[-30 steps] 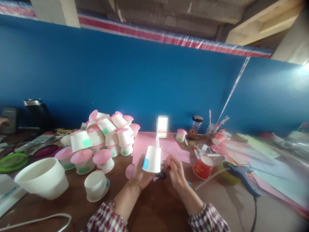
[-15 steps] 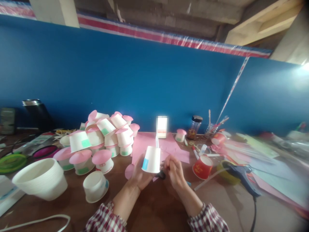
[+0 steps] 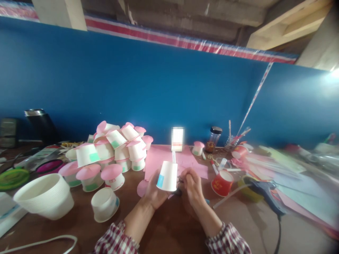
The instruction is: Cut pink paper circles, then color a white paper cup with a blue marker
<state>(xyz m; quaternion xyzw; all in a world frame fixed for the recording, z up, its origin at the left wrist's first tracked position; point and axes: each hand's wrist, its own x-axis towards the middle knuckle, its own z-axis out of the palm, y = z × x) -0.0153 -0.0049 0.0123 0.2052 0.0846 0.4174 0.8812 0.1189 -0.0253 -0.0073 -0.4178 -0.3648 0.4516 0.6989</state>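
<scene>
My left hand (image 3: 154, 192) is wrapped round a white paper cup (image 3: 168, 175), held upside down, with a blue patch on its lower left side. A thin white strip (image 3: 173, 157) shows just above the cup's top; whether it is fixed there I cannot tell. Close beside the cup on the right, my right hand (image 3: 191, 183) has its fingers pinched together. Anything between those fingers is too small or hidden to name. A small dark object (image 3: 178, 192) lies low between the hands, partly covered. Pink paper (image 3: 159, 157) is on the table behind them.
At left is a pile of white cups with pink paper tops (image 3: 114, 139), nested white bowls (image 3: 43, 195) and a single white cup (image 3: 104, 204). On the right are a red paper cup (image 3: 222, 183), a glue gun (image 3: 267, 194) and a lidded jar (image 3: 214, 139). A blue panel (image 3: 159, 88) stands behind.
The white cup has shifted slightly to the right and down in my left hand. My right hand has tilted a little and its fingers remain pinched close to the cup.
</scene>
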